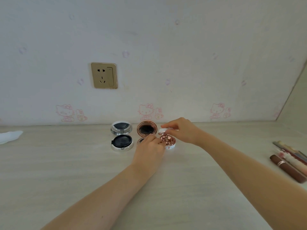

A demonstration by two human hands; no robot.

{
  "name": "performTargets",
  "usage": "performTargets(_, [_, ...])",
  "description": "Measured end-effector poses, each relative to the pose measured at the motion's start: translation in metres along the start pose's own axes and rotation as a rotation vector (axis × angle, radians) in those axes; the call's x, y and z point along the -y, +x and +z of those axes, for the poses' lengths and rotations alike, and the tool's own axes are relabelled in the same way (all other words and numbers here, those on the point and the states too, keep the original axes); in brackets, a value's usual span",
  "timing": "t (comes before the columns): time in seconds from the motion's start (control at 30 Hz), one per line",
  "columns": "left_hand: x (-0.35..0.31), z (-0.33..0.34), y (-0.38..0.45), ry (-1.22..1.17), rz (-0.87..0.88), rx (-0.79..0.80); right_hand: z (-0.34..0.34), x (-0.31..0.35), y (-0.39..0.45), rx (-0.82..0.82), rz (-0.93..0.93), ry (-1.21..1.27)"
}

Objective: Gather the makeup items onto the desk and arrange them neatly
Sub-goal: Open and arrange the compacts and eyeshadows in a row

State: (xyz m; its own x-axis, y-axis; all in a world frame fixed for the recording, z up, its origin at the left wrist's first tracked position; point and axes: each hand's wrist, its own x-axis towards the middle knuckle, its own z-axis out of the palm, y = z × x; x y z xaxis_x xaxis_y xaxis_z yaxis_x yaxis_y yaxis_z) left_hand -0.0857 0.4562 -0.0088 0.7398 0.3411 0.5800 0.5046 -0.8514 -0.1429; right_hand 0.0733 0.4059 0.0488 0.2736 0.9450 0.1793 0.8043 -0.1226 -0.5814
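Three open compacts (122,136), several stick-shaped tubes (288,170), one tissue (10,136).

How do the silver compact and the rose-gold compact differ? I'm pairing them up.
The silver compact has chrome casing; the rose-gold compact is coppery pink. The silver compact's base shows fully; the left hand covers most of the rose-gold one's. Both stand open, mirrors raised toward the wall, on the desk.

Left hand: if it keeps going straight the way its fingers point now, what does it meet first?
The left hand points up and right at the small white compact; its fingertips look already at the rose-gold rim. Depth is unclear, so actual contact is uncertain.
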Motion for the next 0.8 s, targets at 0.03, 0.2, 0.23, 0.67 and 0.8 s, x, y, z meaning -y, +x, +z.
performTargets(0.03, [0.0,0.0,0.0,0.003,0.001,0.003,0.0,0.0,-0.001,0.004,-0.004,0.0])
performTargets(0.2, [0.0,-0.002,-0.001,0.005,0.013,-0.005,0.001,0.003,-0.005,-0.002,-0.022,-0.018])
performTargets(0.23, [0.0,-0.003,-0.002,0.001,0.015,-0.003,0.002,0.003,-0.006,-0.001,-0.023,-0.021])
performTargets(0.67, [0.0,-0.017,-0.008,-0.05,0.043,0.006,-0.006,-0.001,-0.013,-0.044,0.041,-0.097])
performTargets(0.8, [0.003,-0.026,-0.011,-0.117,-0.011,0.038,-0.02,-0.003,-0.031,-0.057,0.049,-0.205])
